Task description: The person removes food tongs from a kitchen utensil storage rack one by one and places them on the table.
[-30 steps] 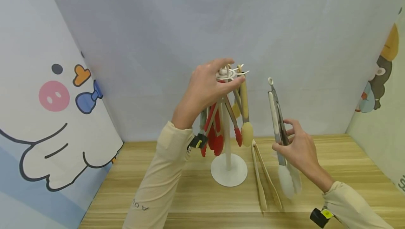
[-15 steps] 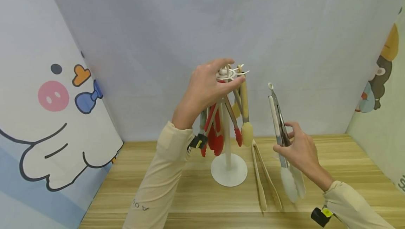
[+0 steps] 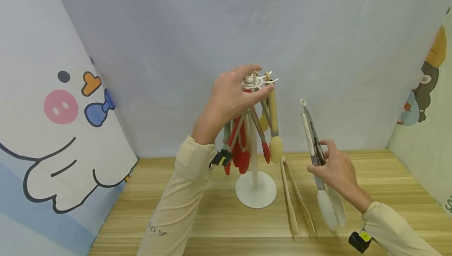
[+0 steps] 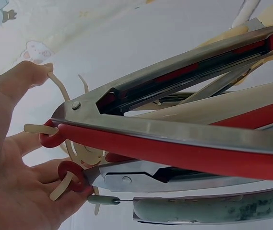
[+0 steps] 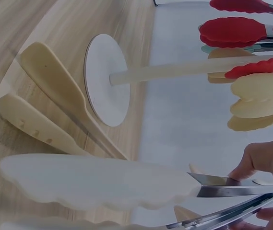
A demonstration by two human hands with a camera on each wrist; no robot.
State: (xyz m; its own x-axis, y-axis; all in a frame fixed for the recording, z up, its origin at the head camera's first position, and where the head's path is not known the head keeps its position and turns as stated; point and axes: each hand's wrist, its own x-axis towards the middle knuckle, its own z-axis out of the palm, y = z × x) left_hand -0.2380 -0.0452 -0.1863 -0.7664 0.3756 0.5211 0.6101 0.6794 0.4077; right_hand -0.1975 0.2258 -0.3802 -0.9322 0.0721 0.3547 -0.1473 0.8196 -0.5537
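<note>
My left hand [image 3: 226,99] curves around the top of a white hanging rack [image 3: 256,199]; in the left wrist view its thumb [image 4: 26,76] touches a hook tip. Red-handled tongs [image 4: 184,146] and green-handled tongs [image 4: 184,209] hang by their loops close to my palm. Cream tongs [image 3: 276,150] hang on the rack's right side. My right hand [image 3: 335,165] holds white-tipped steel tongs [image 3: 326,209] around the middle, loop end up and slightly spread tips down. In the right wrist view, the white tips [image 5: 98,179] cross the foreground.
Plain wooden-looking tongs [image 3: 290,205] lie on the wood-grain table [image 3: 212,216] between the rack base and my right hand. A grey-white cloth [image 3: 176,32] hangs behind, with cartoon-printed panels [image 3: 67,150] at the sides.
My right hand has shifted slightly right, and the white-tipped tongs have moved down and right. The left hand and the rack have stayed in place.
</note>
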